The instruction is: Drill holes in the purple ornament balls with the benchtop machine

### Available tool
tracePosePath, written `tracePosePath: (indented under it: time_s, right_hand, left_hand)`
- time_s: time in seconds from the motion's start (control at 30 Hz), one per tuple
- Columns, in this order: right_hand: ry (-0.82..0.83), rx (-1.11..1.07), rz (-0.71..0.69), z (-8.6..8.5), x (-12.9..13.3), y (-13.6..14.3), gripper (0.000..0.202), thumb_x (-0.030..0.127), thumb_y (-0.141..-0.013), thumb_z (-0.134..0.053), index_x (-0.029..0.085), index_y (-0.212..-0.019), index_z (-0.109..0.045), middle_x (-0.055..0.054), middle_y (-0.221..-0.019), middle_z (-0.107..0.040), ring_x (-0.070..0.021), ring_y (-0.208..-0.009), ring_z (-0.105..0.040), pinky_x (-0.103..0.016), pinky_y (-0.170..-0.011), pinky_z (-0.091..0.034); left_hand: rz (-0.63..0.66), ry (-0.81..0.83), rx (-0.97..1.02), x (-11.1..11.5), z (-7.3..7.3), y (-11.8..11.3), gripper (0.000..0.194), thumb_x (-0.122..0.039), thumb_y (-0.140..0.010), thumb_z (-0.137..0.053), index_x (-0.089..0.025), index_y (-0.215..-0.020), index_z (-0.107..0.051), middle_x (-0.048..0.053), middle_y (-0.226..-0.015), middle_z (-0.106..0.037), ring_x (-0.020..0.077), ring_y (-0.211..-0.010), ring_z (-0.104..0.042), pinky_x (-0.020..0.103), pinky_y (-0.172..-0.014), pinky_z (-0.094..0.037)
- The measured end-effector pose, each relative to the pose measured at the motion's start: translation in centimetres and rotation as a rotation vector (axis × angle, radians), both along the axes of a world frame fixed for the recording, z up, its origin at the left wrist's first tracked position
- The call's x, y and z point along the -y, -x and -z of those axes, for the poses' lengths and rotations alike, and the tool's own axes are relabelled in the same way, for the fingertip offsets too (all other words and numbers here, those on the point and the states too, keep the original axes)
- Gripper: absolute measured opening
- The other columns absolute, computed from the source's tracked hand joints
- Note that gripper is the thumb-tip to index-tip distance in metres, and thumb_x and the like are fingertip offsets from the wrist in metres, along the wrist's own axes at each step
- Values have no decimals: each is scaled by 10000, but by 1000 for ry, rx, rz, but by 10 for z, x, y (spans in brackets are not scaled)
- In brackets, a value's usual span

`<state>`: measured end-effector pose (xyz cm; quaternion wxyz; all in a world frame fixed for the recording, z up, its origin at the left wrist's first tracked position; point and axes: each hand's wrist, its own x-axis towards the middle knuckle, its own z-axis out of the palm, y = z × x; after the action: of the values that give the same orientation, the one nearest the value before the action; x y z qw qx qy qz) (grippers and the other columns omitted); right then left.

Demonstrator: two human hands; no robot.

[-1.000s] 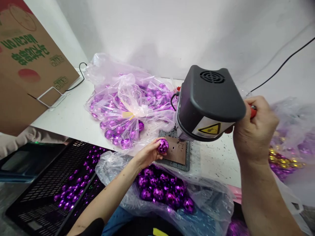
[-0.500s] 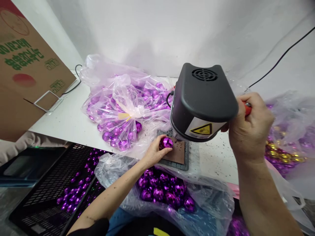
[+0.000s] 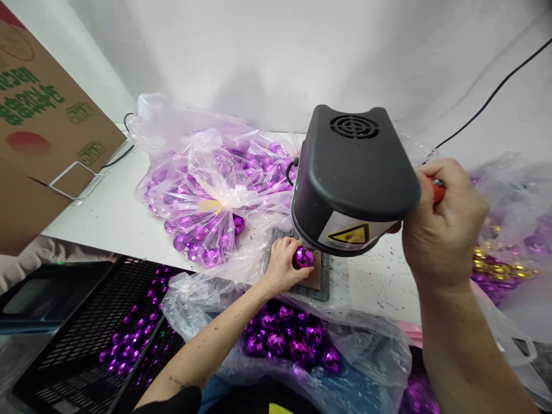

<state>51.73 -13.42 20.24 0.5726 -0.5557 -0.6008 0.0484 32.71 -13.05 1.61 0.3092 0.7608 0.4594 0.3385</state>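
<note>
At the upper left of the frame, a cardboard box (image 3: pixel 38 132) leans over the edge of the white table (image 3: pixel 116 213). Below it, at lower left, a black crate (image 3: pixel 86 339) holds loose purple balls.

Left of centre, a tied clear bag (image 3: pixel 207 195) full of purple balls lies on the table. Below centre, an open bag (image 3: pixel 293 345) holds more of them.

At centre, the left hand (image 3: pixel 282 267) pinches one faceted purple ball (image 3: pixel 303 257) between thumb and fingers, which are closed around it. The ball rests on the brown plate (image 3: pixel 318 275) directly beneath the black machine head (image 3: pixel 351 178).

Right of centre, the right hand (image 3: pixel 444 221) is fisted tightly around the red lever (image 3: pixel 437 190) beside the head.

Hazards:
- The left fingertips lie very near the working point. A warning label (image 3: pixel 350 234) is on the head; if it descends with the fingers there, injury is likely.
- The ball is round and smooth. An off-centre seat may let it roll or slip from the pinch.
- Bag film lies against the plate's edge and may be caught.
</note>
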Motion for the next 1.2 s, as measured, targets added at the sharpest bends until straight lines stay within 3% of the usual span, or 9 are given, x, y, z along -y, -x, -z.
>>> tracePosePath:
  time_s: [0.2, 0.7, 0.87, 1.03, 1.2]
  right_hand:
    - [-24, 19, -6, -1, -2, 0, 475, 605, -930, -517, 151, -790, -533, 74, -552, -432, -9, -413, -435, -140, -379, -316]
    - [-16, 91, 69, 1, 3, -1, 467, 606, -942, -487, 163, -817, -559, 57, -585, -444, -26, -496, -406, -184, -491, -319]
    - [-34, 210, 175, 16, 29, -3, 276, 477, -936, -565, 208, -906, -617, 37, -701, -566, -51, -537, -485, -223, -540, -372]
    - [-118, 422, 232, 42, 67, 4, 144, 349, -904, -620, 224, -974, -631, 3, -780, -643, -73, -561, -491, -247, -539, -398]
    - [-77, 347, 116, 69, 85, 13, 65, 262, -891, -565, 213, -847, -567, 6, -677, -576, -96, -546, -491, -243, -468, -368]
  left_hand:
    - [65, -12, 4, 10, 5, 3, 407, -249, -792, -733, -211, -1170, -588, 79, -1183, -657, 280, -1179, -577, 554, -1185, -296]
    - [73, 58, -21, 9, 8, 1, 348, -333, -872, -671, -210, -1183, -572, 94, -1167, -629, 295, -1213, -547, 612, -1226, -200]
    - [74, 88, 5, 9, 7, 1, 346, -333, -857, -683, -232, -1180, -611, 91, -1175, -650, 303, -1215, -551, 586, -1211, -272]
    - [77, 81, 34, 9, 6, 1, 387, -323, -849, -691, -252, -1224, -626, 84, -1193, -661, 303, -1213, -564, 580, -1199, -308]
    - [62, 69, 32, 9, 6, 1, 414, -327, -835, -702, -257, -1235, -627, 81, -1159, -675, 307, -1203, -570, 596, -1216, -272]
